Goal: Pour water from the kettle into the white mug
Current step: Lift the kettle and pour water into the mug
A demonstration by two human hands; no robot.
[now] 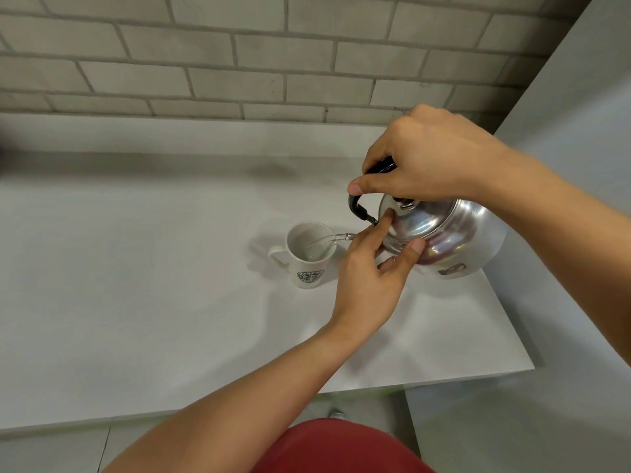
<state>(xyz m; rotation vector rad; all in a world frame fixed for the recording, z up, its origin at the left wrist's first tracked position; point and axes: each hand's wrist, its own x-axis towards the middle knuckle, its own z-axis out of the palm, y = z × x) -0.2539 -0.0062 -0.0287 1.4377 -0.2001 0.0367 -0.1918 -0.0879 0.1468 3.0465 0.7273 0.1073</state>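
a round, shiny metal kettle [454, 240] is held tilted above the pale grey desk [136, 302] near its right edge, its black handle [382, 165] gripped by the right hand [430, 162]. its lid [416, 220] is pressed in place by the fingertips [387, 215] of the left hand [372, 268]. a clear stream of water [327, 238] is seen falling into the white ceramic mug [309, 257], which stands upright just left of the kettle, handle to the left, logo facing the near edge.

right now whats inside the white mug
A clear stream of water from the tilted kettle lands inside the white mug. A little water seems pooled at the bottom; its depth is unclear.
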